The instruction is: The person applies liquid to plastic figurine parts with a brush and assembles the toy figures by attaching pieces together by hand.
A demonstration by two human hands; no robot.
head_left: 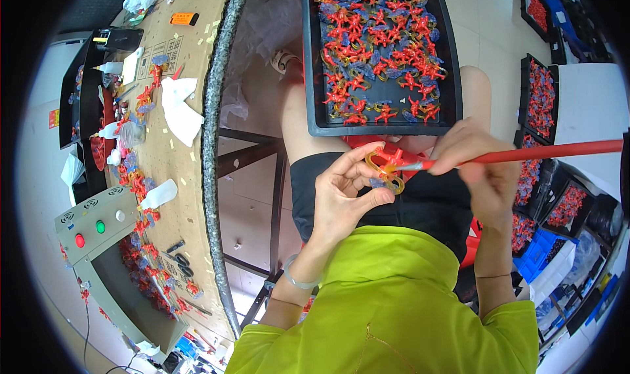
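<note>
My left hand [341, 193] pinches a small red figurine [396, 157] with a curved translucent yellow part and a bit of blue, held above my lap. In my right hand [485, 177] is a long red-handled paintbrush [551, 153], lying nearly level with its handle pointing right. The brush tip touches or almost touches the figurine's yellow part; which of the two I cannot tell. My right fingers are slightly blurred. Just beyond both hands, a black tray [453, 111] rests across my legs, holding many red, blue and yellow figurines.
To the left stands a workbench [190, 39] with a dark edge, bearing white bottles [159, 194], a white cloth [182, 108], scissors [184, 264], loose figurines and a grey machine [98, 226] with red and green buttons. More filled trays [541, 98] are on the right.
</note>
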